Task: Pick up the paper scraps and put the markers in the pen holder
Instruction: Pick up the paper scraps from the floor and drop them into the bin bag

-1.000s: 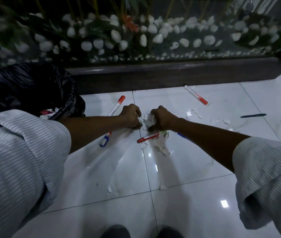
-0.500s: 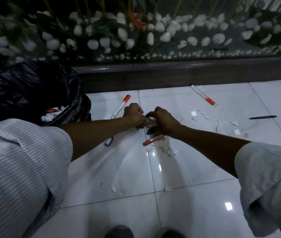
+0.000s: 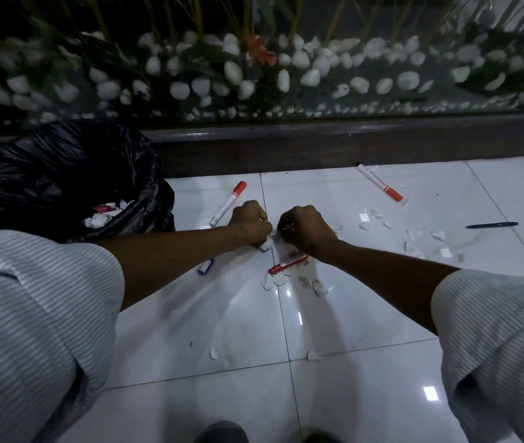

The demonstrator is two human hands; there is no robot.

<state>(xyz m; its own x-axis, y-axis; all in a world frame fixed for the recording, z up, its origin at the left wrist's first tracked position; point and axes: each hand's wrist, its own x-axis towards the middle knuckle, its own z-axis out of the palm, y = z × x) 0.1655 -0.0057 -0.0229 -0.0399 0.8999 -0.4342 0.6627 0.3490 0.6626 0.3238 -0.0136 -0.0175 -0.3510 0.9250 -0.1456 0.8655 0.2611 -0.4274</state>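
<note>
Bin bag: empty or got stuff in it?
Not empty. The black bin bag is open, with white paper scraps and something red visible inside; how full, cannot tell.

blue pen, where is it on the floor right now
The blue pen lies on the white tiles at the far right of the head view, apart from the hands, just right of a cluster of paper scraps.

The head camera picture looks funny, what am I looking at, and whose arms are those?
The camera sits on a person's head, looking down, so the arms are that person's own. The left hand and the right hand are curled around white paper scraps gathered off the shiny tiled floor. More torn scraps lie to the right. Three markers with red caps lie about: one by the left hand, one farther right, one under the right wrist. A dark pen lies far right. The black bin bag already holds scraps.
</note>
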